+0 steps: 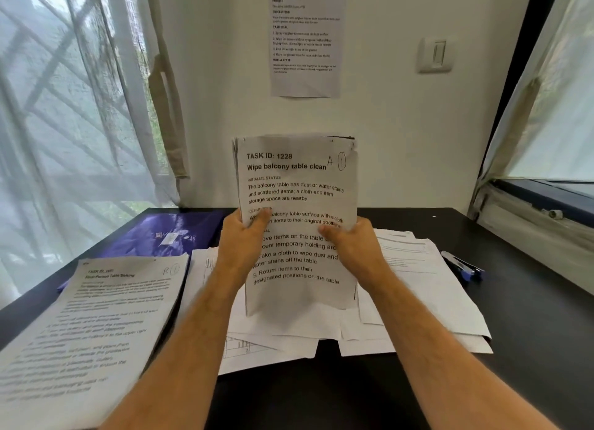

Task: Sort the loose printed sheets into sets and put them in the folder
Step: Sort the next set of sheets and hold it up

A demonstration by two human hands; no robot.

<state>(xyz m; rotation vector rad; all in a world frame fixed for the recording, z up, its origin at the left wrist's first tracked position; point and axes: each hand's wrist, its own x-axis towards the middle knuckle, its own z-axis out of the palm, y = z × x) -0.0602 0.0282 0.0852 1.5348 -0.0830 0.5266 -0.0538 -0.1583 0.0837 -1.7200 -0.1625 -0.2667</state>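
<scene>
Here the left hand [241,240] and right hand [352,246] pinch an upright sheaf of sheets [297,188] above the table [530,317].

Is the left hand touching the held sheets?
Touching. Head view: the left hand grips the held sheets at their left edge, thumb lying across the printed front.

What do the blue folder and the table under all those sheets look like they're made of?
The blue folder looks like glossy plastic, since window light glares off its cover; coated card is possible. The table has a smooth matte black top with hardly any reflection, probably laminate or painted board, though its core is hidden.
</scene>
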